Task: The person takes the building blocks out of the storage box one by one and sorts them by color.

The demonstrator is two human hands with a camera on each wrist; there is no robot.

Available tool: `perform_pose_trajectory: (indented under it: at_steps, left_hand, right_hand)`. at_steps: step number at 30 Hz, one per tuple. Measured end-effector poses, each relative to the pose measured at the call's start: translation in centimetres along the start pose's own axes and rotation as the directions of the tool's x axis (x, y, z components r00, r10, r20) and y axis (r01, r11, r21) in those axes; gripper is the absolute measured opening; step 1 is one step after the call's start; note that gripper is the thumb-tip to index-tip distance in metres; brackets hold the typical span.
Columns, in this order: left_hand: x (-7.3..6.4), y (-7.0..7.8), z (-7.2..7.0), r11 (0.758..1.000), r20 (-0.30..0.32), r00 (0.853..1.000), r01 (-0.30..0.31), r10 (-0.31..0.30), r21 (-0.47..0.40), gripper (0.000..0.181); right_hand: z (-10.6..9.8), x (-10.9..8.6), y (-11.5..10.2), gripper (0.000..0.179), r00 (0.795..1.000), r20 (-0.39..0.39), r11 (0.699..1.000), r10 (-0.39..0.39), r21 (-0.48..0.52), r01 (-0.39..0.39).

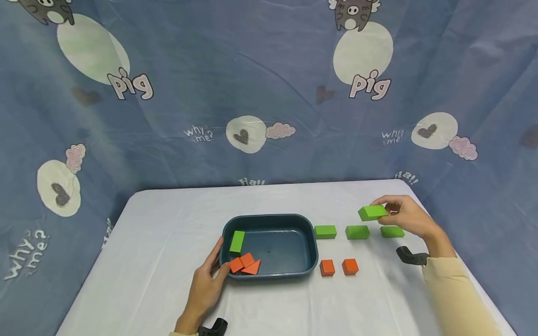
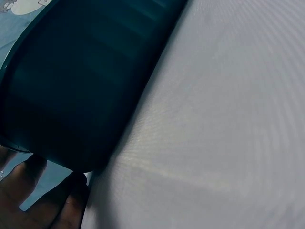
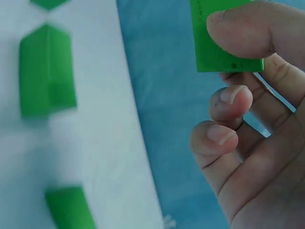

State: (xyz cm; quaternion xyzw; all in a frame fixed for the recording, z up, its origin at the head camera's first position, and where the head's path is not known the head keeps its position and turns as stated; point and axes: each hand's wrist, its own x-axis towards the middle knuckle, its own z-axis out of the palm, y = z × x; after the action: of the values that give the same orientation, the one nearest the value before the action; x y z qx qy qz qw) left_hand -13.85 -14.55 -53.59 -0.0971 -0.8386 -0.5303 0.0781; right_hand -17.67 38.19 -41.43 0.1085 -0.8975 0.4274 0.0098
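My right hand (image 1: 407, 215) pinches a green block (image 1: 371, 213) between thumb and fingers, held above the table's right side. In the right wrist view the thumb lies across this block (image 3: 224, 52), and two other fingers curl below it. Underneath, green blocks stand in a row: one at left (image 1: 325, 232), one in the middle (image 1: 357, 232) and one at right (image 1: 392, 232). My left hand (image 1: 206, 284) touches the left end of a dark blue tray (image 1: 294, 275), fingertips against its outer wall. Inside the tray are a green block (image 1: 237, 242) and several orange pieces (image 1: 251, 268).
Two orange cubes, one at left (image 1: 327, 268) and one at right (image 1: 350, 267), sit right of the tray. A white cloth covers the table (image 1: 138, 261). Behind it hangs a blue printed curtain (image 1: 176, 112).
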Motion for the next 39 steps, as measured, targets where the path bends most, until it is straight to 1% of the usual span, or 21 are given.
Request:
perform_pose_trajectory:
  at_steps: [3, 6, 9, 13, 16, 20, 24, 26, 32, 35, 39]
  left_hand:
    - [0.2, 0.2, 0.2, 1.0, 0.006, 1.0, 0.002, -0.002, 0.0, 0.066]
    - [0.3, 0.2, 0.3, 1.0, 0.005, 1.0, 0.002, -0.002, 0.007, 0.066]
    - [0.1, 0.2, 0.0, 0.999, -0.005, 1.0, 0.013, -0.012, 0.037, 0.066]
    - [-0.3, 0.1, -0.4, 0.998, -0.022, 0.999, 0.026, -0.025, 0.053, 0.066]
    - [-0.2, 0.2, -0.3, 0.999, -0.022, 1.0, 0.023, -0.022, 0.04, 0.066]
    - [0.0, 0.3, 0.0, 0.999, -0.015, 1.0, 0.024, -0.023, 0.047, 0.067]
    - [0.2, 0.3, 0.3, 0.998, -0.008, 1.0, 0.024, -0.023, 0.057, 0.067]
    - [0.2, 0.3, 0.2, 0.998, -0.01, 1.0, 0.022, -0.021, 0.061, 0.066]
    - [0.2, 0.2, 0.1, 0.997, -0.018, 1.0, 0.026, -0.025, 0.071, 0.065]
    - [0.2, 0.2, 0.2, 0.997, -0.009, 1.0, 0.029, -0.028, 0.068, 0.064]
    - [0.1, 0.3, 0.1, 0.994, -0.006, 0.999, 0.046, -0.045, 0.098, 0.064]
  right_hand:
    - [-1.4, -1.1, 1.3, 0.037, 0.998, -0.026, 0.998, 0.05, -0.023, -0.05]
    - [-2.6, -2.1, 2.6, 0.038, 0.991, -0.053, 0.991, 0.123, -0.046, -0.125]
    - [-3.4, -2.8, 3.9, 0.041, 0.979, -0.073, 0.981, 0.19, -0.019, -0.192]
    - [-4.3, -3.2, 5.3, 0.046, 0.963, -0.083, 0.966, 0.258, 0.023, -0.257]
    - [-5.3, -3.5, 6.3, 0.048, 0.957, -0.063, 0.959, 0.283, 0.01, -0.283]
    - [-6.6, -4.4, 7.6, 0.049, 0.95, -0.027, 0.95, 0.311, -0.036, -0.311]
    - [-7.4, -5.4, 8.9, 0.051, 0.932, -0.01, 0.931, 0.363, -0.044, -0.363]
    - [-7.5, -5.4, 9.6, 0.051, 0.929, -0.006, 0.927, 0.371, -0.046, -0.371]
    - [-7.2, -5.1, 11.5, 0.049, 0.936, -0.008, 0.932, 0.352, -0.089, -0.351]
    - [-7.1, -5.2, 12.1, 0.046, 0.929, -0.01, 0.919, 0.37, -0.141, -0.368]
    - [-6.9, -5.5, 12.7, 0.044, 0.918, -0.01, 0.904, 0.396, -0.171, -0.392]
